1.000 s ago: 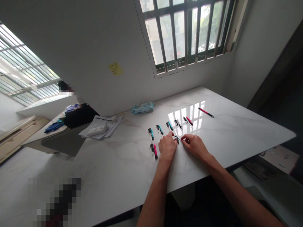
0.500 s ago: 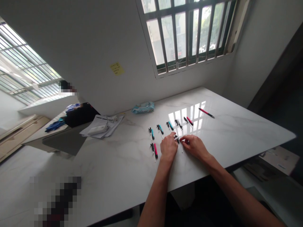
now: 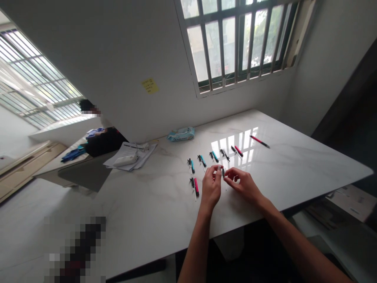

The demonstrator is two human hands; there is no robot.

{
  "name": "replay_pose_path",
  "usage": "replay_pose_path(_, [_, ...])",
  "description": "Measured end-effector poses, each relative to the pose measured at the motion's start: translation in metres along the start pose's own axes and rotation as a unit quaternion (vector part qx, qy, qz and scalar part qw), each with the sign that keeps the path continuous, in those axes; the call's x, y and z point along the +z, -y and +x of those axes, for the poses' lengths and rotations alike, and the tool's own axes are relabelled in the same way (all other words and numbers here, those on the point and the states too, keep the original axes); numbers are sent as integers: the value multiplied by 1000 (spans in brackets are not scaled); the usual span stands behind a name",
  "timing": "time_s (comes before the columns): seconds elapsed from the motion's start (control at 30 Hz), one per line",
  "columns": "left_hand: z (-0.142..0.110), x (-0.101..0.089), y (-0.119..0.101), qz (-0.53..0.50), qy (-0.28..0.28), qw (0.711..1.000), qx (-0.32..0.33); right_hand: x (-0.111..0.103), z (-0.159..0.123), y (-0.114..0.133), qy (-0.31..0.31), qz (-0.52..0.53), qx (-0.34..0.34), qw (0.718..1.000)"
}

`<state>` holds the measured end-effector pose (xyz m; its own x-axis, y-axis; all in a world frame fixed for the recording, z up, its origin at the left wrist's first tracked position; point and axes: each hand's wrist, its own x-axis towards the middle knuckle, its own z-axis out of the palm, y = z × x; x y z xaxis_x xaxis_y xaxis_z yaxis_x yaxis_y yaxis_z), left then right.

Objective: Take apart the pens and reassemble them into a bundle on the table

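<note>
Black stylus point(image 3: 223, 172) touching right grip point(image 3: 243, 184)

Wet wipes packet point(image 3: 180, 134), yellow sticky note point(image 3: 150, 85), barred window point(image 3: 235, 43)

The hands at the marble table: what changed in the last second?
The left hand and right hand have risen off the marble table and drawn together. The small dark pen that lay beneath them is now held up between the fingertips of both hands. The rows of teal and pink pens stayed where they were.
</note>
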<state>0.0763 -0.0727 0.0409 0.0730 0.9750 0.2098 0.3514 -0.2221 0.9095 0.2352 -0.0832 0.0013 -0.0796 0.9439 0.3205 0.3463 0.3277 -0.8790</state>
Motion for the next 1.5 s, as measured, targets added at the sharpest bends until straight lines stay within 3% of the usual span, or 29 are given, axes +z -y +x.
replay_pose_path(0.17, [-19,-2,-6,-131,-6,990,-55,24,-25,28,9,131,19,991])
replay_pose_path(0.33, [-29,-8,-7,-126,-68,989,-26,33,-40,33,-21,197,54,979])
replay_pose_path(0.47, [-32,-14,0,-116,-100,987,-37,26,-41,30,-80,212,78,971])
replay_pose_path(0.63, [-42,-7,8,-220,-74,967,-107,8,-34,31,-176,223,96,954])
replay_pose_path(0.97, [-59,7,9,-372,-28,902,-216,-15,-18,46,-137,231,65,961])
replay_pose_path(1.1, [-59,7,10,-357,-30,908,-216,-16,-18,46,-151,211,45,965])
replay_pose_path(1.23, [-57,1,11,-280,-48,943,-172,-17,-18,31,-201,123,29,971])
replay_pose_path(1.37, [-50,-8,9,-159,-15,979,-126,-18,-18,3,-171,-23,26,985])
replay_pose_path(1.5, [-38,-13,3,-24,-3,997,-80,-15,-22,-16,-132,-134,-7,982])
